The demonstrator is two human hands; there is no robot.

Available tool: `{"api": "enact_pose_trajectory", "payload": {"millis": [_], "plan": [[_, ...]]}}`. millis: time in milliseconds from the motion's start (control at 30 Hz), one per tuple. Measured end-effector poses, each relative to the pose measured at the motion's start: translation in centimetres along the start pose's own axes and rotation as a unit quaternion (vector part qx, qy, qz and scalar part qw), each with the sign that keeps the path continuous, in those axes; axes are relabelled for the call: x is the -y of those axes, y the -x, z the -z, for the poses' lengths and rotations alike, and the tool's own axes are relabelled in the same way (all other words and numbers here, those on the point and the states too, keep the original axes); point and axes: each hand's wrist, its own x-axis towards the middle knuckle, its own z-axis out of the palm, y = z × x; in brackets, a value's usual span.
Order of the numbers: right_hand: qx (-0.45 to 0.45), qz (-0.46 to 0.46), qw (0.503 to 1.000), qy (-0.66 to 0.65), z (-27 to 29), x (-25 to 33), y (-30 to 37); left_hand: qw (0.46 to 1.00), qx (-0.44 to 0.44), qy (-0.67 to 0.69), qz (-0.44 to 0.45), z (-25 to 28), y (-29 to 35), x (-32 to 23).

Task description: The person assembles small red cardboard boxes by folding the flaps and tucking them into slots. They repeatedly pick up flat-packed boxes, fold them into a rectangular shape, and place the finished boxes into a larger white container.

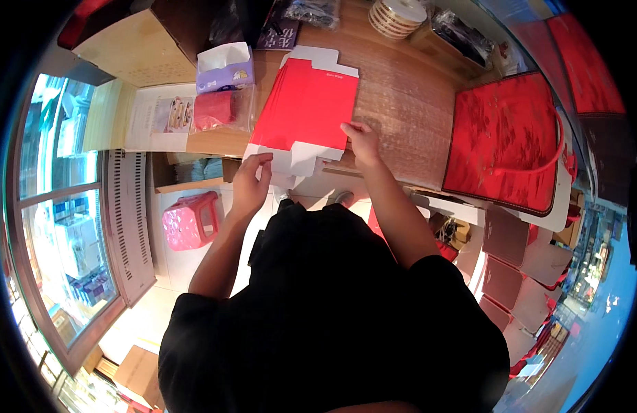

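A stack of flat, unfolded red cardboard boxes (306, 103) with white flaps lies on the wooden table in front of me, reaching past its near edge. My right hand (363, 144) grips the right edge of the stack, thumb on top near the lower right corner. At the lower left corner, my left hand (251, 182) has its fingers curled against a white flap; how many layers either hand holds is hidden.
Left of the stack are a purple-and-white tissue box (225, 72) and a red packet in clear plastic (215, 109). A red gift bag (504, 141) lies at the right of the table (411, 103). Ribbon rolls (397, 15) stand behind. A pink stool (190, 220) is below left.
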Motion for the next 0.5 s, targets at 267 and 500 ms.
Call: {"api": "enact_pose_trajectory", "payload": {"millis": [267,500], "plan": [[0.144,0.160,0.948,0.235,5.0,18.2,8.8,0.989,-0.092,-0.001,-0.117,-0.3,-3.3,-8.8],[0.185,0.262,0.895,0.311,8.6,23.4,11.2,0.974,-0.093,-0.029,-0.203,-2.7,-8.8,-15.7]]}}
